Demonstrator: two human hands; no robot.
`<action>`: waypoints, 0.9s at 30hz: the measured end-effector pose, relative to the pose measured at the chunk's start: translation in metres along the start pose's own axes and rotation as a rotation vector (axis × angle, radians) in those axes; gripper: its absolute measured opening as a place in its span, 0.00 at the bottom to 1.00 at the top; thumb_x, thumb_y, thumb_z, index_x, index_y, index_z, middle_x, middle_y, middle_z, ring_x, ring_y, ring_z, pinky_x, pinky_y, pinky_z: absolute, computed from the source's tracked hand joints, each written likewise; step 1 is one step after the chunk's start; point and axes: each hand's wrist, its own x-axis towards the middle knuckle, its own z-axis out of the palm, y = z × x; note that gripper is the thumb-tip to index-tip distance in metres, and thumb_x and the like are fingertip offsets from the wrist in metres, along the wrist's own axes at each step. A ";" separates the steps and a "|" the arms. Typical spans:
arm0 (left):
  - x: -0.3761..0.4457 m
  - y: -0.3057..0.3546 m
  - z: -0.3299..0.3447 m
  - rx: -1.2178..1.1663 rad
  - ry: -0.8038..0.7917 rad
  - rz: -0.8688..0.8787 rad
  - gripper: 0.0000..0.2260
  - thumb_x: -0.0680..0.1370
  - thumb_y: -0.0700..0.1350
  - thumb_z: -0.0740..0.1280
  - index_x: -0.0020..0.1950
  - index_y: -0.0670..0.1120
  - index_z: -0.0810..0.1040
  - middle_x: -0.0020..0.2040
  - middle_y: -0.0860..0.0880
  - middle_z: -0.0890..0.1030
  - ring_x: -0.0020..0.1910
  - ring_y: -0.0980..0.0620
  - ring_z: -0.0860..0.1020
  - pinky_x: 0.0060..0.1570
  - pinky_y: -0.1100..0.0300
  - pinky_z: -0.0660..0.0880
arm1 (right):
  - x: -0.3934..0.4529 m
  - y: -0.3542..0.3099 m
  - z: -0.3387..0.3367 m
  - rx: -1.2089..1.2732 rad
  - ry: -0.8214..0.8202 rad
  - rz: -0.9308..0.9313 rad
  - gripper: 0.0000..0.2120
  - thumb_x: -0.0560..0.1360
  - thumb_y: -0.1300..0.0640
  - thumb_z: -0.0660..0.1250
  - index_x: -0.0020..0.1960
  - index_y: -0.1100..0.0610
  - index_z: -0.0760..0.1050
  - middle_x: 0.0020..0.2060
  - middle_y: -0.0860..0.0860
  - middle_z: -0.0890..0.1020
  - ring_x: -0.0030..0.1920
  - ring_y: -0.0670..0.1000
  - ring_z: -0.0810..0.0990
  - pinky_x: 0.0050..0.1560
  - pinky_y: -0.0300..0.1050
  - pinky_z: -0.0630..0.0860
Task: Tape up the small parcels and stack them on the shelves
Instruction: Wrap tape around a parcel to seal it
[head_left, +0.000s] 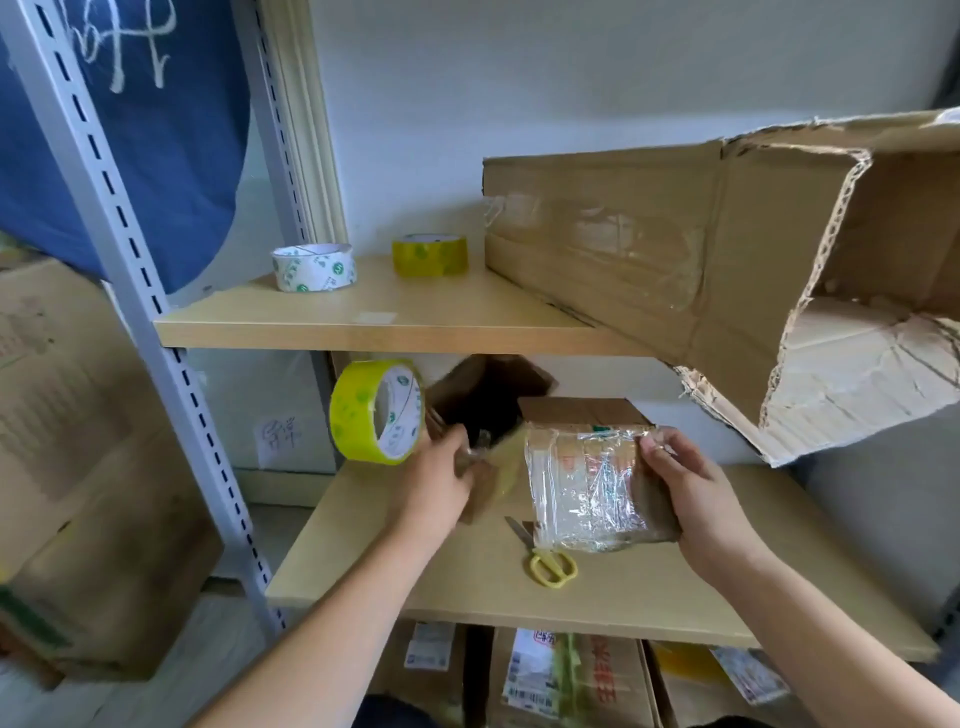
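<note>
The right hand (691, 493) holds the small parcel (587, 483) by its right edge, fingers curled round it, just above the lower shelf (675, 597) in the middle of the frame. The left hand (441, 483) holds the yellow tape roll (376, 410) at middle left. A strip of tape seems to run from the roll to the parcel, but it is blurry.

I think the tape could twist or stick to itself if the roll pulls crooked. The parcel could also slip, since only one side is held. Yellow scissors (550, 564) lie on the shelf just below the parcel.
</note>
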 end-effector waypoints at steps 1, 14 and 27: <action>-0.012 -0.002 -0.003 0.026 -0.025 0.030 0.15 0.77 0.49 0.72 0.57 0.43 0.74 0.74 0.45 0.62 0.68 0.44 0.69 0.57 0.63 0.68 | -0.008 -0.004 0.002 0.006 -0.014 -0.012 0.10 0.80 0.58 0.65 0.40 0.53 0.74 0.29 0.51 0.74 0.26 0.46 0.73 0.25 0.36 0.71; -0.167 0.029 -0.065 -0.129 -0.153 0.287 0.10 0.75 0.50 0.74 0.39 0.47 0.78 0.77 0.72 0.40 0.70 0.81 0.47 0.55 0.83 0.60 | -0.134 -0.019 -0.018 0.141 -0.081 -0.029 0.08 0.82 0.56 0.59 0.53 0.55 0.77 0.46 0.54 0.85 0.43 0.52 0.84 0.42 0.49 0.80; -0.283 0.037 -0.094 -0.254 -0.330 0.270 0.14 0.70 0.46 0.79 0.34 0.49 0.74 0.79 0.69 0.49 0.76 0.71 0.52 0.62 0.81 0.59 | -0.213 -0.012 -0.028 0.021 -0.006 0.015 0.09 0.81 0.58 0.64 0.43 0.59 0.75 0.36 0.54 0.79 0.36 0.50 0.79 0.35 0.41 0.76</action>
